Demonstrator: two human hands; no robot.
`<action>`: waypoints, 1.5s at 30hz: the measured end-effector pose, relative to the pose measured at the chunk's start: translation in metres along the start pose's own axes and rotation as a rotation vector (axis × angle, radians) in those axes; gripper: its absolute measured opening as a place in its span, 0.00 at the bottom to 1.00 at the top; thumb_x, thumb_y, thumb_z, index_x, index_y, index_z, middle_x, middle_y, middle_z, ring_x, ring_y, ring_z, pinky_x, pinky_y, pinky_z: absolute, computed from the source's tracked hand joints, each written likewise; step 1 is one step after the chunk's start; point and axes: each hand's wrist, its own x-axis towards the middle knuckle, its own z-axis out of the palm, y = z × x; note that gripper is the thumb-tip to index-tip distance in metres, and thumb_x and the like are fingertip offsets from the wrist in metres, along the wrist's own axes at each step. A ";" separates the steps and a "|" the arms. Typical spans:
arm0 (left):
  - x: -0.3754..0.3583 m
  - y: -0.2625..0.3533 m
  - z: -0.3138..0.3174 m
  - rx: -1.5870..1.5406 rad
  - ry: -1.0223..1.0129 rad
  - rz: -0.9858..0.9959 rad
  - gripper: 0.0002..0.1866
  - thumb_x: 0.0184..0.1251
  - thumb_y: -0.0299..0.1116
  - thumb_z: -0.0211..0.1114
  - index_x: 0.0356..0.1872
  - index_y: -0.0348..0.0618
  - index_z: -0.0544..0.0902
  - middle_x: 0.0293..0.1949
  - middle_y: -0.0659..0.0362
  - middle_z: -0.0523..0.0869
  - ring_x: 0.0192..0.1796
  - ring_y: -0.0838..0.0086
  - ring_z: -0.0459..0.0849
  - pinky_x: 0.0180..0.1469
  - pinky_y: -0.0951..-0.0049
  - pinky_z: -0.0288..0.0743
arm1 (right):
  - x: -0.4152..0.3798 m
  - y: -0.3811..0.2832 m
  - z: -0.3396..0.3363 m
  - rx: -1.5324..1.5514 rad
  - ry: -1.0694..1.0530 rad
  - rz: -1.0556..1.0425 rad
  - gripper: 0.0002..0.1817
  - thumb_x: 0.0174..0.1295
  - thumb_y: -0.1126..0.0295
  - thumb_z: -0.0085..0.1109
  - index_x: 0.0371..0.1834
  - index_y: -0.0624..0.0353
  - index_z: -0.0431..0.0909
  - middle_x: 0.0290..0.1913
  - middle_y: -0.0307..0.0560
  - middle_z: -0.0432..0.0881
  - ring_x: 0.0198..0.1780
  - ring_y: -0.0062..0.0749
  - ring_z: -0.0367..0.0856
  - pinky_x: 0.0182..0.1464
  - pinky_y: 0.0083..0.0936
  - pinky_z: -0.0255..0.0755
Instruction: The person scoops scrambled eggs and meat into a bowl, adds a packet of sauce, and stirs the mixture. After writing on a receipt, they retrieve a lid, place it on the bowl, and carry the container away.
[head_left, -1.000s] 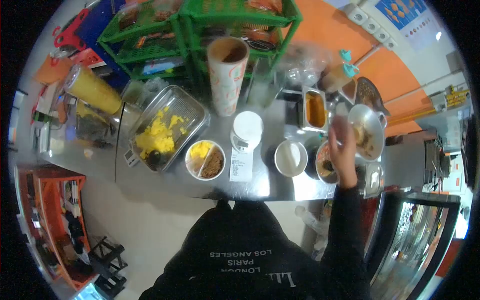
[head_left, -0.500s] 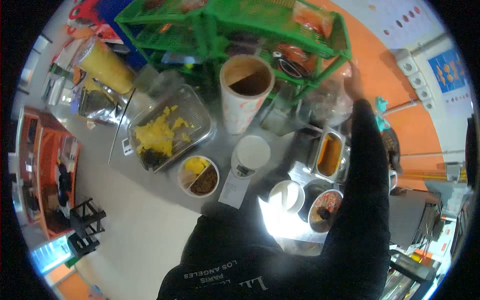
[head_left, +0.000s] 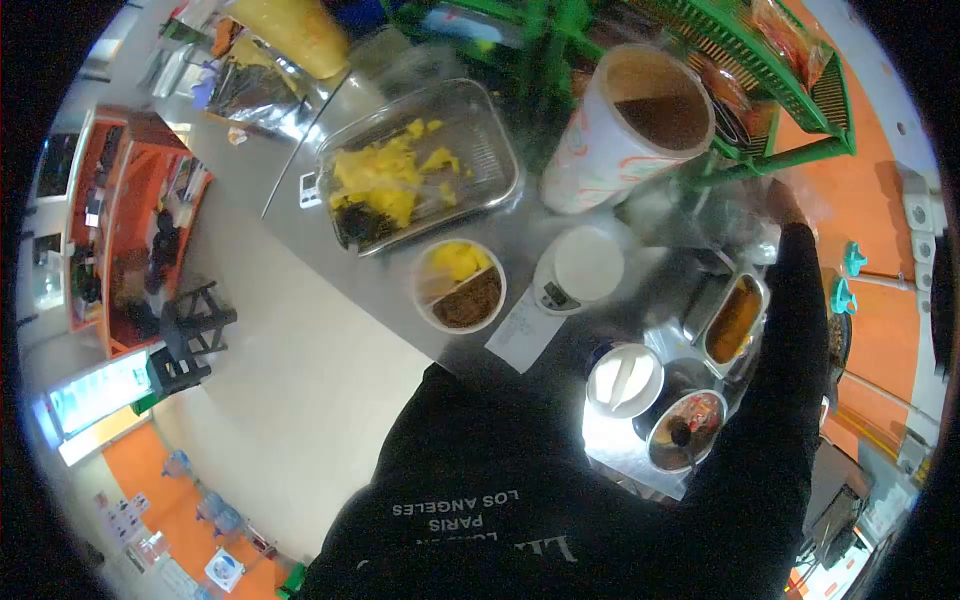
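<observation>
Clear plastic (head_left: 722,214), its pieces too blurred to be counted, is seen at the fingers of the one visible hand, the right hand (head_left: 788,204); how widely its grip is opened, and whether anything is held, cannot be told. On the counter (head_left: 385,272) are set one clear tray (head_left: 492,140) of yellow food, one tall patterned cylinder (head_left: 600,150), one scale (head_left: 590,262), one paper slip (head_left: 524,334), one metal pan (head_left: 734,320) of orange food and two white bowls, one divided (head_left: 459,286), one near the pan (head_left: 625,380).

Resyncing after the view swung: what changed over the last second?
The right hand moved from beside the reddish-food bowl, away to the clear plastic near the green rack; blur hides whether it grips. The divided bowl, scale and receipt kept their places.
</observation>
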 end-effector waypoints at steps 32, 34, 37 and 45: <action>-0.033 0.425 -0.232 0.399 0.479 1.690 0.32 0.56 0.33 0.72 0.63 0.39 0.74 0.63 0.49 0.75 0.65 0.52 0.72 0.67 0.52 0.67 | -0.294 -0.432 -0.264 1.967 -0.016 0.193 0.09 0.67 0.74 0.63 0.50 0.58 0.79 0.44 0.39 0.82 0.49 0.24 0.80 0.52 0.22 0.73; -0.032 0.427 -0.234 0.485 0.447 1.671 0.32 0.56 0.34 0.72 0.64 0.39 0.73 0.63 0.48 0.75 0.65 0.52 0.72 0.66 0.52 0.67 | -0.264 -0.472 -0.259 1.739 0.308 0.047 0.06 0.65 0.77 0.63 0.44 0.60 0.81 0.43 0.44 0.83 0.46 0.30 0.81 0.50 0.26 0.75; -0.025 0.427 -0.234 0.535 0.411 1.660 0.32 0.56 0.33 0.70 0.63 0.37 0.73 0.62 0.47 0.75 0.64 0.51 0.73 0.65 0.52 0.67 | -0.245 -0.501 -0.268 1.606 0.398 0.046 0.07 0.65 0.79 0.62 0.45 0.62 0.80 0.45 0.47 0.82 0.48 0.31 0.82 0.52 0.26 0.75; 0.012 0.403 -0.236 0.068 0.145 1.692 0.26 0.61 0.27 0.65 0.61 0.36 0.71 0.60 0.42 0.73 0.62 0.48 0.74 0.66 0.57 0.70 | -0.256 -0.513 -0.259 1.143 0.434 -0.303 0.09 0.59 0.76 0.60 0.43 0.60 0.78 0.40 0.55 0.84 0.46 0.57 0.81 0.50 0.43 0.74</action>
